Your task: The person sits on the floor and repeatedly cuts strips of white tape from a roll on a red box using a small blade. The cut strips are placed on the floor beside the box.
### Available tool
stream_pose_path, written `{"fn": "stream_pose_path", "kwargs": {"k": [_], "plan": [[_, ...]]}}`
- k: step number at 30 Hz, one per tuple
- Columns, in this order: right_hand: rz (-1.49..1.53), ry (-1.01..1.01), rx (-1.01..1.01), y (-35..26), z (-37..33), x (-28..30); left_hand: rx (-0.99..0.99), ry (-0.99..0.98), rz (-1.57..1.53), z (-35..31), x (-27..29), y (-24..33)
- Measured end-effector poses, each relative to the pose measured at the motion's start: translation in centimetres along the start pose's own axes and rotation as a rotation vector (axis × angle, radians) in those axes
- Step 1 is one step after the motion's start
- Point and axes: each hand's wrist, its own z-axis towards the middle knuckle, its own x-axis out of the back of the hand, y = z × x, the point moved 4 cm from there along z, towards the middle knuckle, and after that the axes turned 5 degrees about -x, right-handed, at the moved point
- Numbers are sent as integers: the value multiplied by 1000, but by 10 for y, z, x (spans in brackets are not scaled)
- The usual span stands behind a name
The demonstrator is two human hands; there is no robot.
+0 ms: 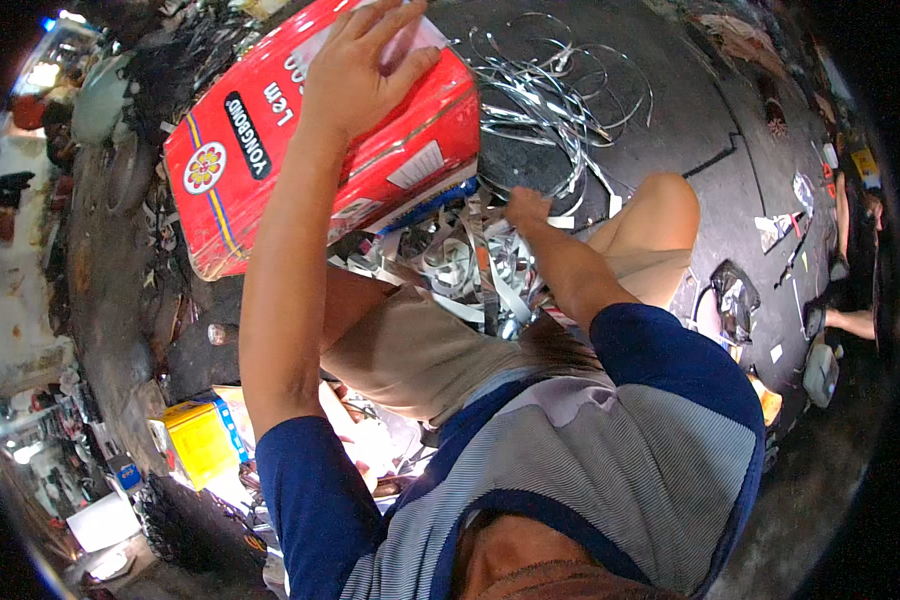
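Observation:
A big red rectangular tin (260, 140) stands tilted at the upper left, with a yellow-and-blue stripe and a round flower emblem. My left hand (365, 60) lies across its upper side, fingers stretched out and thumb apart, pressing on the surface. Right of the tin, my right hand (527, 205) is closed low over the floor; its fingertips are hidden, and I cannot make out what they hold. A long grey-brown strip (485, 265) runs down just beside it. Tangled pale strips (445, 262) lie heaped between the tin and my legs.
A loose tangle of silvery strips (560, 110) spreads on the dark floor (690, 80) beyond my right hand. A yellow box (200, 440) sits at the lower left. A crumpled black plastic bag (735, 288) and paper scraps (775, 230) lie to the right, near another person's arm (852, 322).

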Motion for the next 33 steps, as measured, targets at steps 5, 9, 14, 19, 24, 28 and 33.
{"fn": "stream_pose_path", "kwargs": {"k": [5, 9, 14, 19, 24, 28, 33], "plan": [[412, 709, -491, 42, 30, 101, 1, 19, -10, -2, -5, -2], [562, 604, -503, 23, 48, 122, -40, 78, 12, -9, -12, -17], [660, -474, 69, -15, 27, -40, -131, 73, 11, 14, -24, -7], [509, -278, 279, -99, -83, -66, -52, 22, 95, -9, -6, -18], [128, -661, 782, -111, -187, 95, 63, -44, -12, -24, -9, 10], [556, -336, 1198, -73, -202, 206, 55, -188, -500, -52, 9, 107], [591, -517, 1217, -79, -247, 319, 332, -67, -881, -103, 15, 127]]}}
